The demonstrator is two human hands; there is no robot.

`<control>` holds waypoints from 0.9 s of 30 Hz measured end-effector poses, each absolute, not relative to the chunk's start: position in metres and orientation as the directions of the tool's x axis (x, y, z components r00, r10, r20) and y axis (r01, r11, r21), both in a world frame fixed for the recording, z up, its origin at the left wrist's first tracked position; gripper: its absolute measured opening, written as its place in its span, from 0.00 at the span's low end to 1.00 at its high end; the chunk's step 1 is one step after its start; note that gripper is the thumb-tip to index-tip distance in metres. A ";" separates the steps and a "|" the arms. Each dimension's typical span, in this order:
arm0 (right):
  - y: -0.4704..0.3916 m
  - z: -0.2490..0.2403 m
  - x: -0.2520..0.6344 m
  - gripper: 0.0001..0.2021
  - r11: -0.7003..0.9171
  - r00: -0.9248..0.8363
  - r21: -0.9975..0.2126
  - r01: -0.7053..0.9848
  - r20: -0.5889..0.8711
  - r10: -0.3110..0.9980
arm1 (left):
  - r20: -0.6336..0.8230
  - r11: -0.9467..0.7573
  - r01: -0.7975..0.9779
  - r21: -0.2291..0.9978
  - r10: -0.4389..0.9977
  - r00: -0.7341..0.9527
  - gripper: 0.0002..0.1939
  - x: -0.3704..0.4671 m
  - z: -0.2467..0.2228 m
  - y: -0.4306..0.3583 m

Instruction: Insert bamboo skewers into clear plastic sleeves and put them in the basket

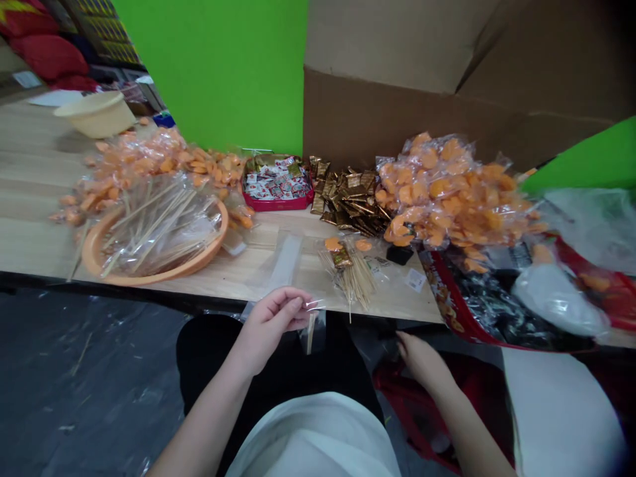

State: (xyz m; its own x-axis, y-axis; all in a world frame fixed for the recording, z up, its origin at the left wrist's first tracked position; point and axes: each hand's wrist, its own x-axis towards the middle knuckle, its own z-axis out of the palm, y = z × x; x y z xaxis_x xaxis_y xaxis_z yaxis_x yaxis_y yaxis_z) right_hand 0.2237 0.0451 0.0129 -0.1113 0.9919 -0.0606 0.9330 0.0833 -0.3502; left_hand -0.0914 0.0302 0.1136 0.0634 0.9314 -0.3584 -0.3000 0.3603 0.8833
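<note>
My left hand (268, 323) is closed in a pinch at the table's front edge. It holds a small clear plastic bag (311, 334) with thin wooden sticks showing inside, hanging over my lap. My right hand (421, 361) is lower, off the table edge, above a dark red container (397, 384). Its fingers look closed by something dark that I cannot make out. On the table before my hands lies a loose bundle of wooden sticks (358, 281), with a gold packet (342, 257) and orange pieces on it. Clear plastic sleeves (287, 255) lie to its left.
An orange basin (149, 279) holds bagged sticks. Behind it are bagged orange pieces (163, 149). A red tin (278, 204) of small packets, gold packets (352, 192) and another orange heap (447, 192) line the back. A red tray (477, 318) stands right, and cardboard (387, 112) rises behind.
</note>
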 end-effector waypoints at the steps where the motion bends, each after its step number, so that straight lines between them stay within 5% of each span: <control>1: 0.046 0.020 0.217 0.08 0.121 -0.142 -0.399 0.909 -0.023 0.990 | -0.365 0.369 -0.302 0.879 0.928 0.073 0.10 -0.089 0.113 0.030; 5: 0.053 0.067 0.174 0.11 0.234 -0.240 -0.723 0.650 0.096 0.966 | -0.382 0.397 -0.317 0.862 0.918 0.109 0.11 -0.075 0.114 0.030; 9: 0.052 0.089 0.122 0.16 0.178 -0.452 -0.954 0.242 0.051 0.890 | -0.378 0.397 -0.309 0.864 0.918 0.124 0.12 -0.066 0.116 0.029; 12: 0.052 0.085 0.095 0.07 0.030 -0.442 -0.995 0.094 -0.014 0.897 | -0.338 0.354 -0.292 0.889 0.935 0.102 0.13 -0.068 0.115 0.028; 17: 0.054 0.083 0.081 0.09 -0.146 -0.372 -0.989 0.005 -0.137 0.918 | -0.285 0.294 -0.292 0.910 0.956 0.075 0.18 -0.074 0.106 0.026; 27: 0.056 0.084 0.085 0.08 -0.029 -0.362 -0.996 -0.083 0.003 0.932 | -0.264 0.256 -0.240 0.936 0.964 -0.003 0.11 -0.068 0.095 0.027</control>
